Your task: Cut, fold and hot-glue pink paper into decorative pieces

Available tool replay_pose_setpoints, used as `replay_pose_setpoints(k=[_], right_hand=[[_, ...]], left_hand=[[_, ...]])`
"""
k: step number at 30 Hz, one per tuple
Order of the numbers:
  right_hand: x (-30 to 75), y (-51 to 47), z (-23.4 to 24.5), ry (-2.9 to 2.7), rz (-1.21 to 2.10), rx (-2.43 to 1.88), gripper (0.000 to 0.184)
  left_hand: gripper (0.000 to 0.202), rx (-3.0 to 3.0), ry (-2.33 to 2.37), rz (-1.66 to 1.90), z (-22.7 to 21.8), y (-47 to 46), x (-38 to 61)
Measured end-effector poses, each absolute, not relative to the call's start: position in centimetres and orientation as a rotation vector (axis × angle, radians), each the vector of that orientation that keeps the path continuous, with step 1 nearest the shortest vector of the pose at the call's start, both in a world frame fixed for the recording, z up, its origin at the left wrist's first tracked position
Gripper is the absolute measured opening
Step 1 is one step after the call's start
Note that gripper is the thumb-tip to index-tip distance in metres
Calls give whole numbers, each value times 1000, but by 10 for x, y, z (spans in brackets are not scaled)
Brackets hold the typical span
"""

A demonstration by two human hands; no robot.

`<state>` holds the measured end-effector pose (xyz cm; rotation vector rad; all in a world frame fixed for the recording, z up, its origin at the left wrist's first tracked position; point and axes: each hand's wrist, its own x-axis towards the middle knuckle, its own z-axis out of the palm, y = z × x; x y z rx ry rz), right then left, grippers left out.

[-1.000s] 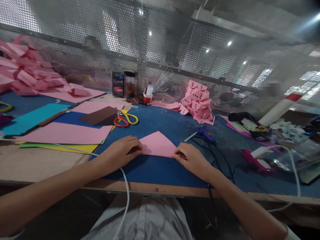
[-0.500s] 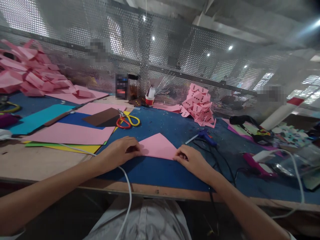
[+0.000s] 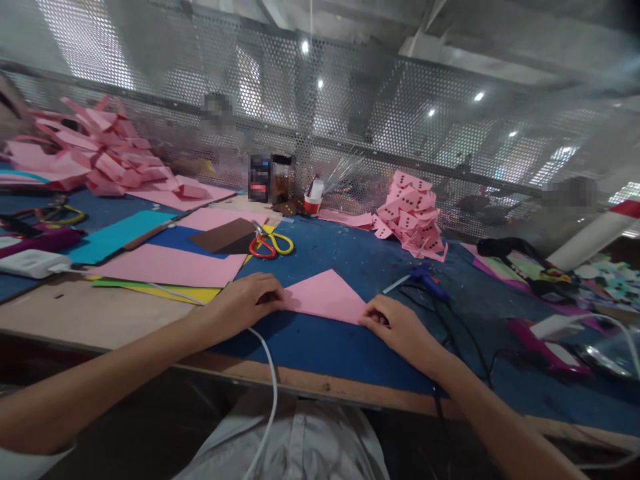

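Pink paper sheet (image 3: 327,297), one; triangular in outline; lying on blue surface (image 3: 320,353), long edge near, point far.

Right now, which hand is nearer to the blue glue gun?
Right. The right hand is on the near side of the glue gun, slightly left of it; the left hand is farther left, at the left corner of the pink paper.

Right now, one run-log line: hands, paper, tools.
pink paper: triangular, on blue surface; left hand: at left corner; right hand: at right corner; scissors: beyond left hand; glue gun: beyond right hand
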<state>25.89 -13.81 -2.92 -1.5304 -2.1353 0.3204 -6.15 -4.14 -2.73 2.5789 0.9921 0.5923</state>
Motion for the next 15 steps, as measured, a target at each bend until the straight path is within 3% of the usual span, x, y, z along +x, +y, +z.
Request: replay_pose_setpoints(k=[15], right_hand=[[257, -140, -24, -2136, 378, -1584, 11]], left_hand=[[18, 2457, 1100, 490, -10, -40, -74]])
